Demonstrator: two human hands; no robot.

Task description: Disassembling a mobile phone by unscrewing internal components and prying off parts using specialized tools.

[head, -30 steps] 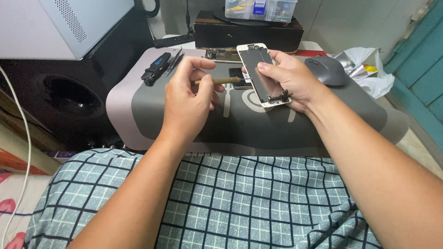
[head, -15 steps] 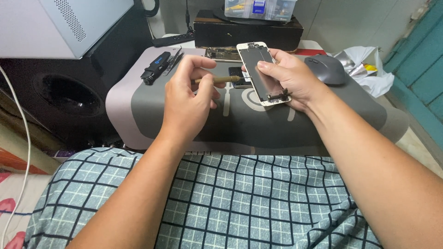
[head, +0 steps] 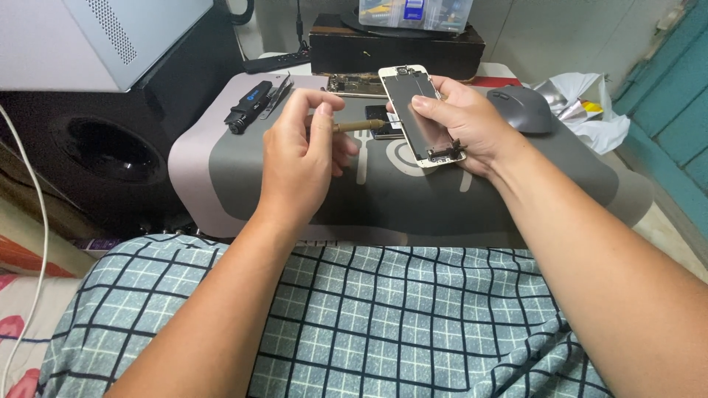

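Screen (head: 422, 114) stands tilted, long axis running away from me, gripped by my right hand (head: 461, 125), just right of the screwdriver (head: 359, 126) my left fingers (head: 318, 121) pinch.

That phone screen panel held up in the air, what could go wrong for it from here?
The right hand holds the phone screen panel tilted above the grey mat, by its edges only; it might slip and drop. The left hand points a brass-coloured tool toward the panel's edge; a slip could scratch the panel or jab a finger.
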